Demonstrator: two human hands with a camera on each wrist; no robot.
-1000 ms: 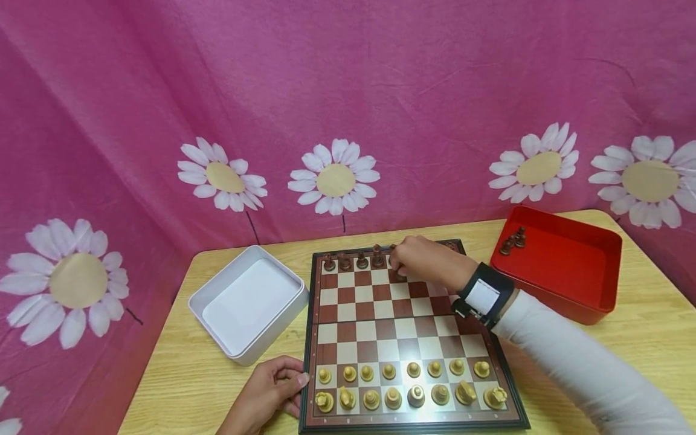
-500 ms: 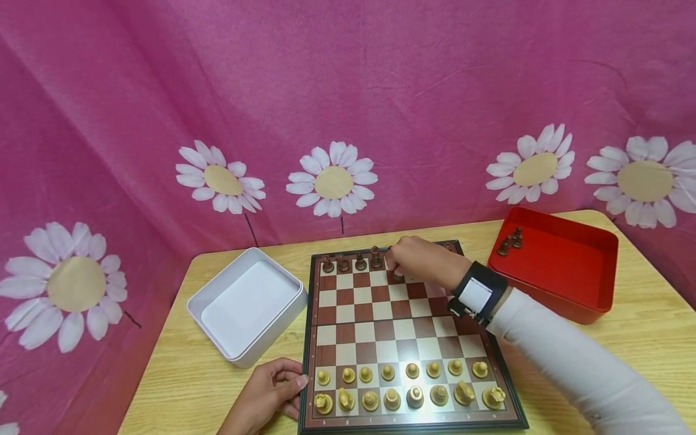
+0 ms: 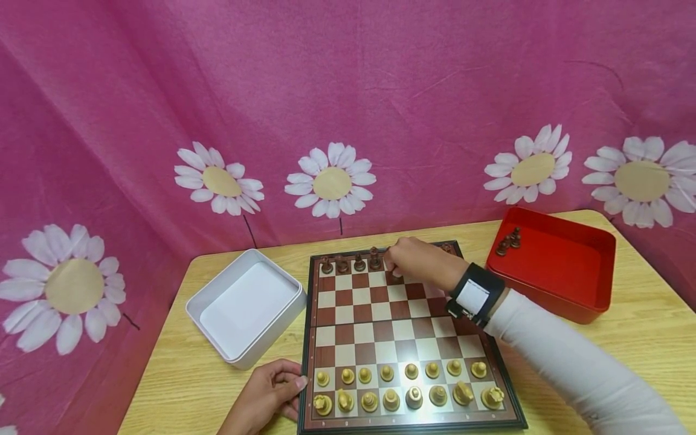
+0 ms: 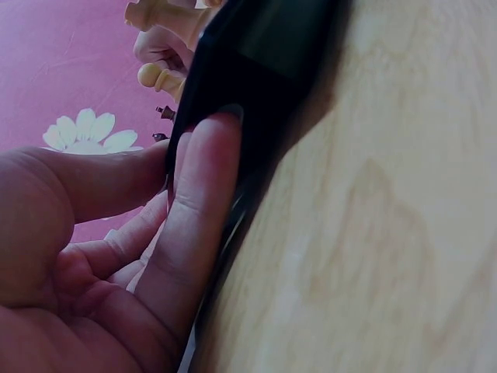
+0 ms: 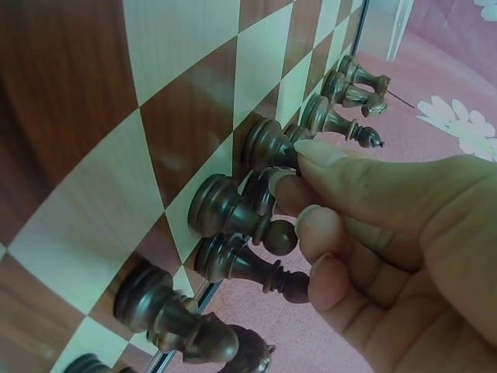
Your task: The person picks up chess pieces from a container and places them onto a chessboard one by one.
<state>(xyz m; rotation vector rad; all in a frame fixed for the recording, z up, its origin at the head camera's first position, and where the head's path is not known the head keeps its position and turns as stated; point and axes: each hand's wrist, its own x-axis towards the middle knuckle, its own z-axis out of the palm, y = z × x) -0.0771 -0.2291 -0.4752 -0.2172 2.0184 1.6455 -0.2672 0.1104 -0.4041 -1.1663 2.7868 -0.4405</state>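
The chessboard [image 3: 383,331] lies on the table, its left edge held near the front by the left hand [image 3: 260,396]. The left wrist view shows thumb and fingers of the left hand [image 4: 132,233] around the board's dark edge. At the far rows, the right hand [image 3: 424,263] is over the board. Up close, the right hand [image 5: 396,233] pinches a dark pawn [image 5: 266,145] with thumb and fingertips, the base at a dark square. Another dark pawn [image 5: 219,208] stands beside it. Dark back-row pieces [image 3: 374,259] are partly hidden by the hand.
Light pieces [image 3: 391,399] fill the two nearest rows. A white box [image 3: 301,300] stands left of the board. The red box [image 3: 544,297], at the right, holds a few dark pieces [image 3: 502,245]. Behind the table hangs a pink cloth [image 3: 424,121] with daisies.
The head view has shifted slightly. The right hand stays at the same dark pawn's place on the board, and the left hand keeps its hold on the edge.
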